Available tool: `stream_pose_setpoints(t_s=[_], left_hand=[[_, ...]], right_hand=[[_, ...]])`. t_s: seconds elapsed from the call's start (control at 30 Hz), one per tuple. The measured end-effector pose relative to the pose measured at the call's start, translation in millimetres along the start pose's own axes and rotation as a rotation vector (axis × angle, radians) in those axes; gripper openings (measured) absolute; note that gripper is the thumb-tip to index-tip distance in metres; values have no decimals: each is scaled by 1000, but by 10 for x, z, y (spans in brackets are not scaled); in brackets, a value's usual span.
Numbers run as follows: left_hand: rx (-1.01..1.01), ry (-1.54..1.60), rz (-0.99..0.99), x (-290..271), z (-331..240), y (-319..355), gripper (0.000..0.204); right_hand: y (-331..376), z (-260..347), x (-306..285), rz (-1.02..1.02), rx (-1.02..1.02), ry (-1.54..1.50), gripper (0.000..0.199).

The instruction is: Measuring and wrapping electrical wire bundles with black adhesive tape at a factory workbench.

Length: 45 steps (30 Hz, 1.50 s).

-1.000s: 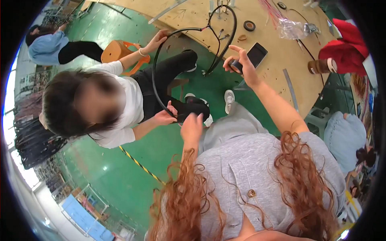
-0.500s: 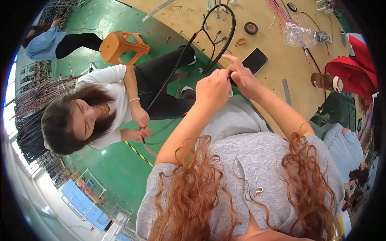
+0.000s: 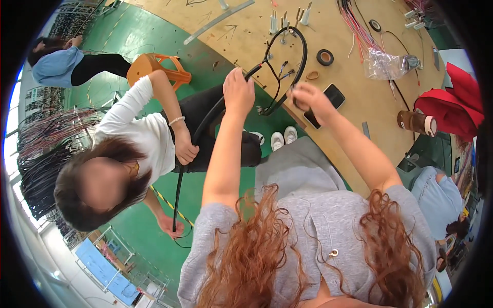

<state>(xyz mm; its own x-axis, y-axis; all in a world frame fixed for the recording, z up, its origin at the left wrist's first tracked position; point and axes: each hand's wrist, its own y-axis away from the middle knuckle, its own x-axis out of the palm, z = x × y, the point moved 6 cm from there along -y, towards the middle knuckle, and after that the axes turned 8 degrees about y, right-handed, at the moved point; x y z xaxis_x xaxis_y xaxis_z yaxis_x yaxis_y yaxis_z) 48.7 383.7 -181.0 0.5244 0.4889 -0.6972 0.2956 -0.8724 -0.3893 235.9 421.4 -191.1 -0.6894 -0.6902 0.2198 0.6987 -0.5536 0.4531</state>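
A black sleeved wire harness (image 3: 304,54) forms a loop at the table's edge, with thin branches and small connectors inside it. My left hand (image 3: 239,95) is closed around the harness trunk where it leaves the loop toward the left. Beside the loop's lower right side, my right hand (image 3: 312,101) has its fingers curled in a pinch. Something small and dark shows between them, too hidden to name. A smartphone (image 3: 335,96) lies under and beside my right hand, partly covered. On the left, a co-worker's hand (image 3: 186,150) grips the thick black trunk, which hangs down to their other hand (image 3: 169,226).
On the wooden table (image 3: 354,118) are a black tape roll (image 3: 324,57), a brown ring (image 3: 312,75), upright pegs (image 3: 273,23), a metal ruler (image 3: 218,21), bundled wires in a plastic bag (image 3: 385,65) and a brown bottle (image 3: 417,123). An orange stool (image 3: 159,69) stands left.
My hands have moved apart: the left went left and up onto the trunk, the right stayed near the loop. The co-worker's lower hand moved down along the trunk.
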Motion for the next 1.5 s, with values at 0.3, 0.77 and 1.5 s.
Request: stream_pose_setpoints(t_s=[0.3, 0.77, 1.5], left_hand=[[-336, 119, 378, 488, 202, -165, 24], [-457, 188, 483, 380, 291, -119, 26], [-393, 282, 274, 270, 332, -144, 22]], right_hand=[[-851, 23, -43, -122, -161, 55, 28], [-179, 339, 708, 539, -510, 305, 10], [-633, -155, 260, -53, -30, -286, 14]])
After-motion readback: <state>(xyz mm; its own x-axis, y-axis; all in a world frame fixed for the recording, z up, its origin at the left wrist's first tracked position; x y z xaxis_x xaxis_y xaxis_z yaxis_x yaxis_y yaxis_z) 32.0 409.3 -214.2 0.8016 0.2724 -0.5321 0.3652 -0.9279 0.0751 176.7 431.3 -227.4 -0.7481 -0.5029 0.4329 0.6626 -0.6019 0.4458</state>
